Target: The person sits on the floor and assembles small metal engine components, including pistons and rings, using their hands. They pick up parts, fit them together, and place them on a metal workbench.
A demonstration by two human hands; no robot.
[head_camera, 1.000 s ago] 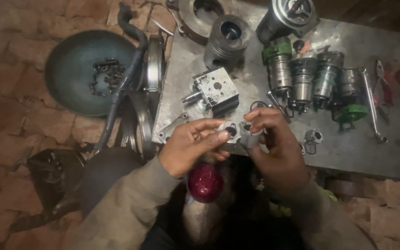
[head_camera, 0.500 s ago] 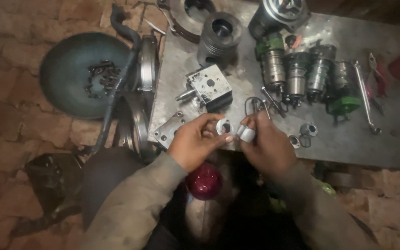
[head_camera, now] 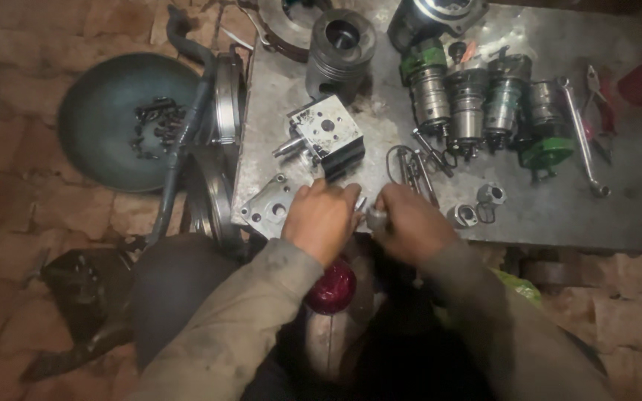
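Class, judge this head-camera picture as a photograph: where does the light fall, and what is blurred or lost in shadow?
Head view: light falls mainly on the metal plate, with glare at its top; the brick floor is dim; both hands, left hand and right hand, look slightly soft; the small metal part between them is indistinct.

Dim overall, warm-brown cast. Brightest patch is the upper-right counter (head_camera: 559,44), w/ pale glare on the bare metal; light seems to fall from above there. Metal cylinders (head_camera: 477,100) catch small highlights. Floor (head_camera: 16,186) at left is murky, detail lost; lower frame near-black btwn the sleeves. Red cap (head_camera: 331,288) shows one specular spot. Hands, left (head_camera: 321,219) & right (head_camera: 410,221), slightly soft, prob motion blur. Grainy, low-res look; corners darker, edges mildly stretched.
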